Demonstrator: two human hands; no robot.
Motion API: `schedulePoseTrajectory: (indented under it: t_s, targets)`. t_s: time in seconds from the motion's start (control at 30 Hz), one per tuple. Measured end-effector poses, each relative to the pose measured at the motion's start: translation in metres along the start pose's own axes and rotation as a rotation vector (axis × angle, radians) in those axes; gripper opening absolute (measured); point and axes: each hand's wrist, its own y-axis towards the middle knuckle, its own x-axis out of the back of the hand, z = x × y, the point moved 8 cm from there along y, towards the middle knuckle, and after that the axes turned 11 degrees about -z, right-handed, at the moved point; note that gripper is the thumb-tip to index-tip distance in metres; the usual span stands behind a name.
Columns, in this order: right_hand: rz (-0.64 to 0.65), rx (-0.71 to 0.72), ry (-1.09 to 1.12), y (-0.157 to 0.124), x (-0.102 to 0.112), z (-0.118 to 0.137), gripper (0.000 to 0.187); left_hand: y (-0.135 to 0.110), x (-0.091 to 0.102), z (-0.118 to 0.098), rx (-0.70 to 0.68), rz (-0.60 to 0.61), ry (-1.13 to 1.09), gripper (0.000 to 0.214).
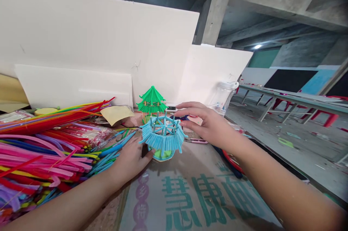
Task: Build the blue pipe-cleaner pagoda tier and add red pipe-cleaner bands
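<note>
Head view. The left hand (133,158) is half curled and grasps the blue pavilion (163,142) lightly at its left side, thumb against the base and fingers partly hidden beyond the roof edge. The right hand (199,120) is released, its fingers spread and bent, with the tips beside the pavilion's upper posts; whether they touch cannot be told.

Left of the left hand lies a heap of pipe cleaners (67,164), its blue stems reaching close to the fingers. Beyond the hands, a green pavilion (152,97) stands directly behind the blue one, which hides its lower part; yellow paper (116,115) lies to its left. A jar (224,95) stands beyond the right hand, and white board (103,39) closes off the rear. Cardboard (195,198) covers the counter (107,209) between the forearms.

The blue pavilion is between the hands, on the cardboard. It stands upright, axis vertical: green-floored base down, roof flaring outward and downward, open ring of posts and spokes pointing up.
</note>
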Motion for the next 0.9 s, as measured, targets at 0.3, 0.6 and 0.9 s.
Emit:
schedulePoseTrajectory:
  t_s: [0.3, 0.6, 0.9]
  targets:
    - [0.076, -0.046, 0.039, 0.001, -0.003, -0.002, 0.016, -0.001, -0.004, 0.0, 0.025, 0.083, 0.069, 0.025]
    - [0.133, -0.097, 0.023, -0.004, -0.018, -0.002, 0.017, -0.001, -0.005, 0.0, -0.022, 0.069, 0.061, 0.028]
    - [0.074, -0.091, 0.064, 0.001, -0.006, 0.003, 0.013, 0.001, -0.001, -0.01, -0.052, 0.055, -0.019, 0.029]
